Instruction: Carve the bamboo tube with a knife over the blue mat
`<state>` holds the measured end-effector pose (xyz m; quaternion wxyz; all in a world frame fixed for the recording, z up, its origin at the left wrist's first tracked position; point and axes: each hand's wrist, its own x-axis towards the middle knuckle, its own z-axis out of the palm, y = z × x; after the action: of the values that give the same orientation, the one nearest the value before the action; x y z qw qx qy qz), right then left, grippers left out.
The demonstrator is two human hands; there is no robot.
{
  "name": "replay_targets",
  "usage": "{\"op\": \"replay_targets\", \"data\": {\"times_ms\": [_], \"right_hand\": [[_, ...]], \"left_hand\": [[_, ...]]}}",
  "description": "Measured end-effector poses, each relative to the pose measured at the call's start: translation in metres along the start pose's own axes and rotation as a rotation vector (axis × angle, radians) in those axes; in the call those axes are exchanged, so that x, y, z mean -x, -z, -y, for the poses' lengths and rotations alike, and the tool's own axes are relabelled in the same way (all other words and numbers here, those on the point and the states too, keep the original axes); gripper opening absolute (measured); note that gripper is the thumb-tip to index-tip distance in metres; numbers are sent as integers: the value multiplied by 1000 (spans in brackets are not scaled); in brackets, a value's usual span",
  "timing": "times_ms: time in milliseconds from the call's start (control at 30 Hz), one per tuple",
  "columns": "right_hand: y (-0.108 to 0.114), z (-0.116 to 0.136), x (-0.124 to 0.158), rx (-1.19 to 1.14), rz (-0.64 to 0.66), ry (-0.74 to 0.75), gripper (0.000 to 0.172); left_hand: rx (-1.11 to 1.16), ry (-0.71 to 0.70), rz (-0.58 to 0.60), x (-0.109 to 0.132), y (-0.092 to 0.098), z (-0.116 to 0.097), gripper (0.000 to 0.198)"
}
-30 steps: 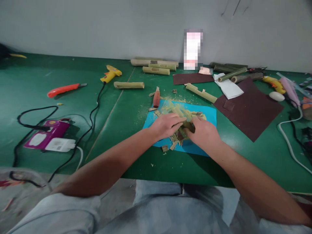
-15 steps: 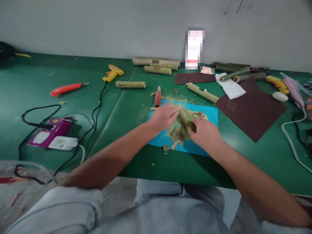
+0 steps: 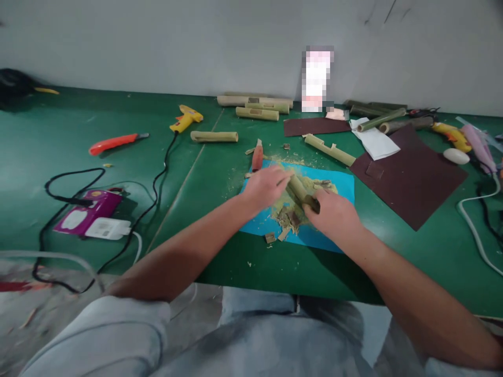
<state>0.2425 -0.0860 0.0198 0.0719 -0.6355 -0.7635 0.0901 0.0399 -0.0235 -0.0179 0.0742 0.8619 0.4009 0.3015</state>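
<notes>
A pale bamboo tube lies slantwise between my hands, above a blue sheet strewn with sawdust and bark chips. My left hand is closed at the tube's far end, fingers bunched together; whether a small piece sits in them is hidden. Around the near end, by its dark opening, my right hand grips the tube with thumb and fingers. Just beyond my left hand, a red-handled knife rests on the sheet's far edge.
Several bamboo pieces lie along the wall, and a notched one sits nearer. At left are a red utility knife, a yellow glue gun and a purple power strip with cables. Brown sandpaper lies at right.
The whole view has shifted slightly, with the scene sliding a little to the right. Both hands keep the same hold on the bamboo tube.
</notes>
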Motion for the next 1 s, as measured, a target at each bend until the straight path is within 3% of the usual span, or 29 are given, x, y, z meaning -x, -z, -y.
{"op": "replay_targets", "data": {"times_ms": [67, 167, 300, 433, 600, 733, 900, 1000], "right_hand": [[1, 1, 0, 1, 9, 5, 22], [3, 1, 1, -8, 33, 7, 23], [3, 1, 1, -10, 37, 0, 23], [3, 1, 1, -19, 18, 6, 24], [2, 1, 1, 8, 15, -6, 23], [2, 0, 1, 8, -5, 12, 26], [5, 1, 0, 13, 17, 4, 28], [5, 1, 0, 16, 17, 15, 28]], "left_hand": [[-35, -10, -2, -1, 2, 2, 32], [-7, -106, 108, 0, 4, 2, 32], [-47, -32, 7, 2, 3, -5, 31], [20, -117, 139, 4, 0, -10, 32], [-36, -39, 4, 0, 0, 1, 32], [60, -158, 122, 4, 0, -3, 33], [12, -40, 24, 1, 2, 2, 30], [52, -97, 113, -1, 2, 5, 31]]}}
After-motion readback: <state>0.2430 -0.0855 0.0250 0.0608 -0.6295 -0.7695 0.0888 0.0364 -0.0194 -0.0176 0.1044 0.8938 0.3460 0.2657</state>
